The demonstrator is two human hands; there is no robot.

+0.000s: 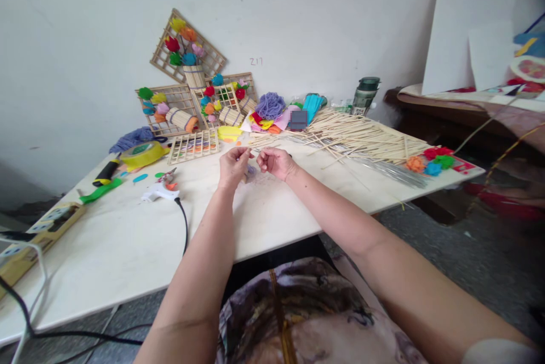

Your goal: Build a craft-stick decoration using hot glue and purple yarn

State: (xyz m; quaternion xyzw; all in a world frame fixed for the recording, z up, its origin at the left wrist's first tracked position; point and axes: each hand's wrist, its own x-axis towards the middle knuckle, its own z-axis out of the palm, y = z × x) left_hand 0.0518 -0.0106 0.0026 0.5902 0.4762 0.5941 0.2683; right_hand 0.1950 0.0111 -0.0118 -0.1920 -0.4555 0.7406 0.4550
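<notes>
My left hand [235,167] is pinched above the middle of the white table, its fingertips pointing right. Close beside it, my right hand [276,163] has its fingers curled in and facing the left one, with a small gap between them. Whatever either hand holds is too small to make out. Just below and between the hands lies a small bit of purple yarn [251,170], partly hidden by the left hand. Behind them is a flat wooden stick lattice [193,147]. A long spread of thin wooden sticks [370,136] reaches to the right.
Lattices with colourful flowers [187,49] lean on the wall. A white glue gun [159,192], yellow tape roll [143,154] and power strip [46,233] are on the left. Purple yarn ball [271,105] and dark green bottle [366,94] stand behind; coloured flower heads [433,168] lie right.
</notes>
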